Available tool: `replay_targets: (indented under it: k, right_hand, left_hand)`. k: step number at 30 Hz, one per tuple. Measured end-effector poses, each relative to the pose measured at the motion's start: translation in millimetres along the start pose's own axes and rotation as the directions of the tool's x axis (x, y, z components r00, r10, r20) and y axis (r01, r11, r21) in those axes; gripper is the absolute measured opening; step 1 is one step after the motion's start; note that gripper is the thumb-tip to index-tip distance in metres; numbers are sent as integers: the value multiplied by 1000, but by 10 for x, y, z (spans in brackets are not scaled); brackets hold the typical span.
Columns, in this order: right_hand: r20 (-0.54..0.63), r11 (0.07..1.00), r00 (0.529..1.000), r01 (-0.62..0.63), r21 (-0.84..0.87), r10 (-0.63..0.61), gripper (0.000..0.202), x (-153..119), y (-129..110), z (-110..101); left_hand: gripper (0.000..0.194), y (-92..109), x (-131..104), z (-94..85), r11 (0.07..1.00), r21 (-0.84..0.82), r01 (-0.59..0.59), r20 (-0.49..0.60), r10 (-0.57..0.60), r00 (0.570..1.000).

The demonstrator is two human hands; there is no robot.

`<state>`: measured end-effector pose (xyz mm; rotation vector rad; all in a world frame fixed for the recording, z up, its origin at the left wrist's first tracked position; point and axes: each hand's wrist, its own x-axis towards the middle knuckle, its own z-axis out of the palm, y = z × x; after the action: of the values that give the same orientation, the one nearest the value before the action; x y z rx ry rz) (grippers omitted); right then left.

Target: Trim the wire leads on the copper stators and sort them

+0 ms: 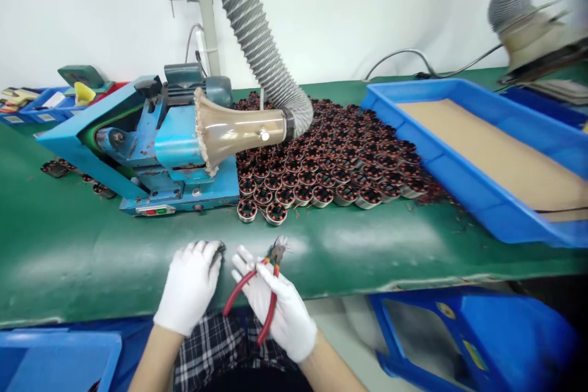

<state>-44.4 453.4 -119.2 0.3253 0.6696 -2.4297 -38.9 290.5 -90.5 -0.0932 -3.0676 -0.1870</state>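
My right hand [280,309], in a white glove, is turned palm up near the front edge of the green bench. Across its palm lies a pair of cutting pliers [271,300] with red handles spread apart, held by the thumb, its metal jaws pointing away from me. My left hand [189,286], also gloved in white, rests on the bench to the left with its fingers curled. A small dark bit shows by its fingertips; the rest is hidden under the hand. Beyond both hands stand many wound motor stators [303,177], silvery rings with copper coils, packed close together.
A blue belt machine [184,147] stands at back left, with a hood [243,131] and grey hose [261,30]. At right lies a blue tray [459,187] lined with cardboard. Below the green bench [349,251] are a blue stool [496,331] and a blue bin [59,349].
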Motion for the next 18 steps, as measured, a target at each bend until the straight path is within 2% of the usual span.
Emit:
replay_targets:
  k: [2, 4, 6, 10, 12, 15, 18]
  right_hand:
    - [-82, 991, 988, 131, 9, -130, 20, 104, -173, -83]
    - [-180, 961, 947, 248, -125, -268, 25, 124, -538, -277]
    - [-291, 858, 852, 295, -419, -435, 27, 65, -1062, -530]
    - [-343, 701, 692, 330, -632, -636, 25, -179, -2164, -921]
    - [-305, 591, 628, 311, -745, -716, 27, -315, -2511, -992]
    - [-196, 365, 554, 213, -906, -809, 35, -476, -2676, -1027]
    - [-65, 85, 506, 15, -996, -860, 34, -512, -2618, -1088]
  left_hand:
    - [27, -39, -80, -63, 997, 73, 9, -93, -3, 996]
    - [27, -34, -223, -124, 991, 125, 53, -130, -37, 991]
    - [28, -8, -377, -159, 988, 119, 101, -57, -95, 994]
    - [32, 14, -502, -118, 977, 0, 215, 126, -213, 969]
    - [32, 20, -460, -64, 971, -29, 238, 147, -232, 962]
    - [31, 145, -329, 26, 973, -83, 217, 177, -200, 964]
    - [30, 506, -145, 118, 964, -188, 190, 234, -144, 962]
